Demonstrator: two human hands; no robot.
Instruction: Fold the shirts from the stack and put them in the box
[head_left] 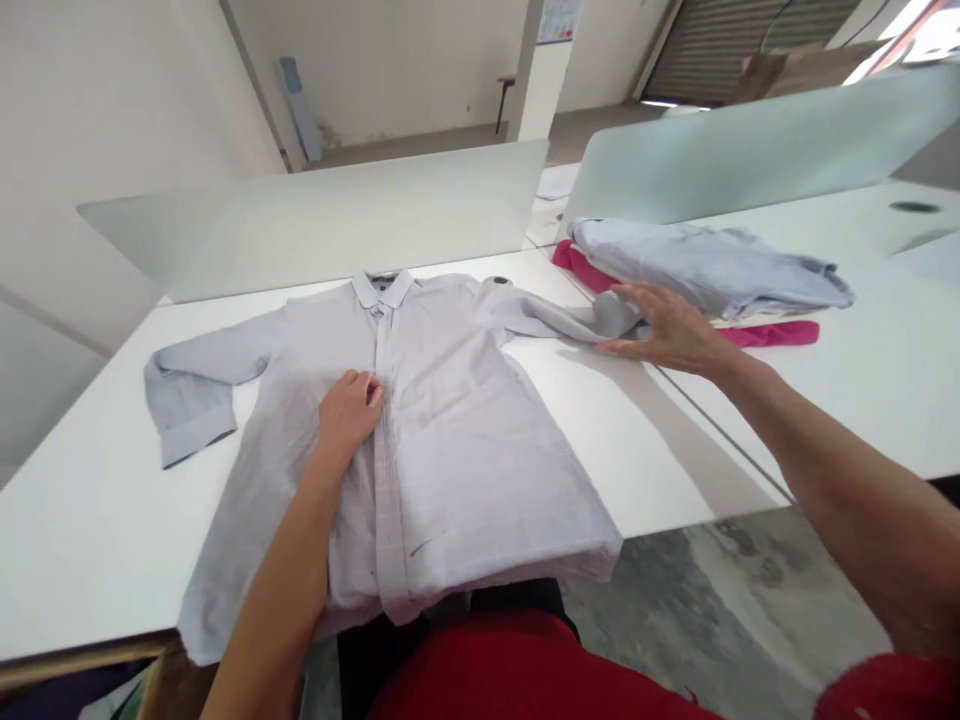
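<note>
A light grey button-up shirt (480, 440) lies front up on the white table, its collar at the far side and its hem hanging over the near edge. My left hand (351, 408) rests on the shirt front beside the button placket, fingers curled in at the placket's edge. At the right, my right hand (667, 325) has its thumb and fingers around the cuff end of one shirt sleeve (551, 318), which stretches out sideways. The other sleeve (199, 385) lies bent at the left with its cuff toward me.
A pile of folded clothes (705, 265), light blue over pink, lies beyond my right hand. Frosted dividers (337, 215) stand along the back of the white table (82, 510). Below the table's left front edge is an open box (90, 675) with cloth inside.
</note>
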